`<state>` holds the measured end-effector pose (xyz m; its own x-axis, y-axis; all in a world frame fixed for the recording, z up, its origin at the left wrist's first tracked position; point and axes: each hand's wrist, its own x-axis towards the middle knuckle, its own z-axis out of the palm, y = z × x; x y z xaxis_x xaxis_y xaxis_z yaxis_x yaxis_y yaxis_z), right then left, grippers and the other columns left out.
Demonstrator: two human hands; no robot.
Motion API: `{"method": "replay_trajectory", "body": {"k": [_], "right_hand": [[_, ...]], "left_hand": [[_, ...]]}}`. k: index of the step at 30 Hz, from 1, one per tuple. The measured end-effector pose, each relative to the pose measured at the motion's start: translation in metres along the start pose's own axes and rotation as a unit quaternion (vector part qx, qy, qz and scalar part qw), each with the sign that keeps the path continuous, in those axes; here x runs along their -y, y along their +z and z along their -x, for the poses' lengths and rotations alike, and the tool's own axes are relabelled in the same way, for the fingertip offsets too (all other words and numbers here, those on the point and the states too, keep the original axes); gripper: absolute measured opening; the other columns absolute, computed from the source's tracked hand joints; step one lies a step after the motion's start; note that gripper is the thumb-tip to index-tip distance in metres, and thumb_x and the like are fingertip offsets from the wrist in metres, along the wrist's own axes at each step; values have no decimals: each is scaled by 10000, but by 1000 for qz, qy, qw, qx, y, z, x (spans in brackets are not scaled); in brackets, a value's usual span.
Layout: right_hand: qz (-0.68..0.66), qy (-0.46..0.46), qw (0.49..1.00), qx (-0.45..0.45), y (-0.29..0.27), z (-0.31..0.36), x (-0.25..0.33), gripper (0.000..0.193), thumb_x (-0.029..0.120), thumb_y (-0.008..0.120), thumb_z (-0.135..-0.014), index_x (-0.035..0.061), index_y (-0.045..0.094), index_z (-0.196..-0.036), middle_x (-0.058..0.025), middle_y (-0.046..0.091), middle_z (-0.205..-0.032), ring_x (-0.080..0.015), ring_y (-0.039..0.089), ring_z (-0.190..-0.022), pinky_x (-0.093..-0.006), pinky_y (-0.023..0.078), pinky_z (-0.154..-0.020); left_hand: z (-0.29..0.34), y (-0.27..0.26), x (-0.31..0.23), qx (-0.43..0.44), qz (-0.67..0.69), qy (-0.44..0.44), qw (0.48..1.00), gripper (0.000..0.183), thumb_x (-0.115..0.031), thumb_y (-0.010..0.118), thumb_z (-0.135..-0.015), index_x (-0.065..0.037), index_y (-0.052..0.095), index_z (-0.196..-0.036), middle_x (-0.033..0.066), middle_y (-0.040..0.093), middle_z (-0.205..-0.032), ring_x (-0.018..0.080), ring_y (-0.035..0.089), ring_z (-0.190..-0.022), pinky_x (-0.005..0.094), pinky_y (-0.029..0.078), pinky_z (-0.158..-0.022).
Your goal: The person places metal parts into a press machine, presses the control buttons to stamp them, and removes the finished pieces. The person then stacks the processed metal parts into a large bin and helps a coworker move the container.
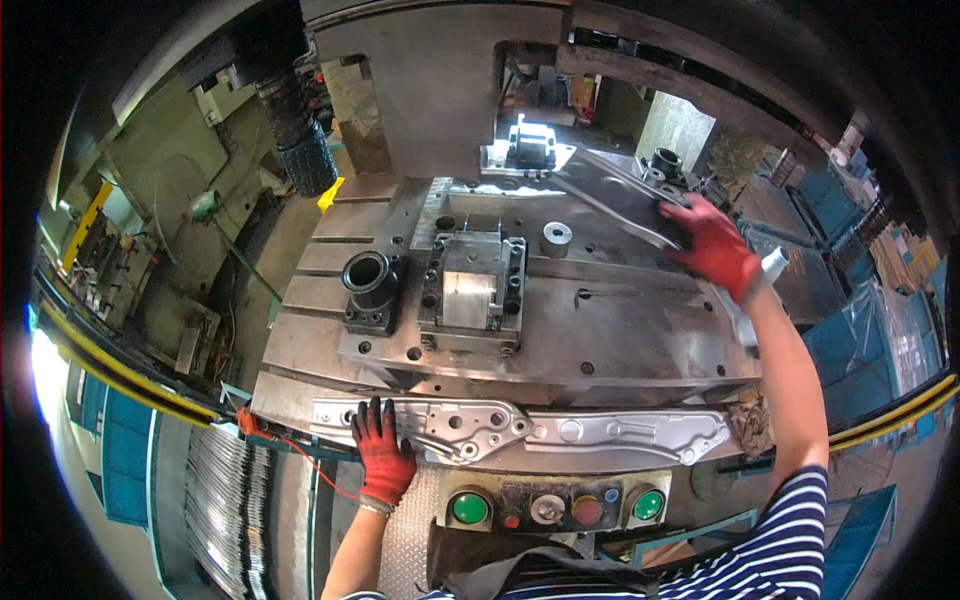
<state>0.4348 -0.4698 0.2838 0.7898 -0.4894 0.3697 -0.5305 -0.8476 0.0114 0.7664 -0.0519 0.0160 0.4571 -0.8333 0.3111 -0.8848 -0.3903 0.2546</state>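
My right hand [715,245], in a red work glove, grips the near right end of a long stamped metal part [610,190]. That part slants over the far right of the press bed and is slightly blurred. At the front edge, my left hand [383,455], in a red glove with dark fingertips, lies with fingers stretched over a silver stamped metal bracket [475,425] with round holes. A second silver bracket [630,432] lies end to end with it on the right. Mid-bed stands a die block [470,290], beside a dark cylindrical guide post [370,285].
Below the front edge sits a control panel [555,508] with green and red buttons. Many stacked metal parts [225,510] stand at lower left. The press ram [435,90] hangs above the bed. A short metal ring [556,238] and a white bottle-like object [773,263] are on the right.
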Motion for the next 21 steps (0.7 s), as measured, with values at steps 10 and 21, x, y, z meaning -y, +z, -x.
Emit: {"method": "replay_trajectory", "body": {"k": [10,21], "right_hand": [[46,-56,992,101,108,-149,22,511,380,616,-860,268,491,-1342,-148,461,-1343,-389,432,-1237,-509,385,-994],[48,15,998,-25,96,-70,58,656,395,634,-835,159,399,-1401,-220,283,-1476,-441,242,-1365,-544,253,-1092]], "left_hand": [[38,-21,58,-22,8,-122,992,741,-168,642,-687,-44,387,-1372,219,343,-1434,434,280,-1335,574,164,-1113],[59,-7,8,-70,87,-40,993,668,-155,678,-702,-39,449,-1319,223,453,-1253,422,397,-1186,553,278,-1033]]}}
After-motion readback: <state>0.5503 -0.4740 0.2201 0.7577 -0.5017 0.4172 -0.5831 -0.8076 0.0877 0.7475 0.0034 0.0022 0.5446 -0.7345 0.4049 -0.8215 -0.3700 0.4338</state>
